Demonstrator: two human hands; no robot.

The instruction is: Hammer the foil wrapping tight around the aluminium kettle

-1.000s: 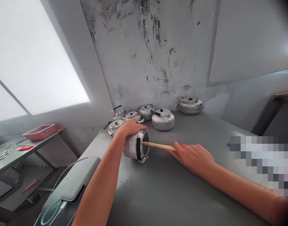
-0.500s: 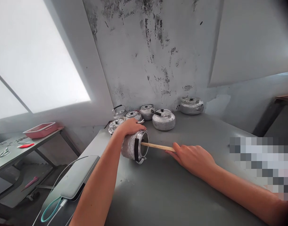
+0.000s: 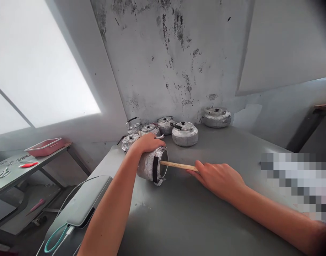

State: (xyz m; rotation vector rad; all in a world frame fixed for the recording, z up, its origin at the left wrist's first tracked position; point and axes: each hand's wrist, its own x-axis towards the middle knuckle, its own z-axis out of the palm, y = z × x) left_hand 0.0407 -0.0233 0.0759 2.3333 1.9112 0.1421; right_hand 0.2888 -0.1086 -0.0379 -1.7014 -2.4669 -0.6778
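Note:
A silvery metal kettle lies tipped on its side on the grey table, its round mouth facing right. My left hand grips it from above, fingers over the far side and partly hidden. A black handle grip hangs across the kettle near the rim. My right hand is closed round the end of a pale wooden stick. The stick's other end reaches into the kettle's mouth, where its tip is hidden.
Behind my hands stand several more metal kettles, among them a lidded kettle and one by the wall. At left lies a grey power bank with cables. A side table holds a pink basket, scissors and a red object.
Little differs. The view has shifted very slightly; both hands, the kettle and the stick keep nearly the same places.

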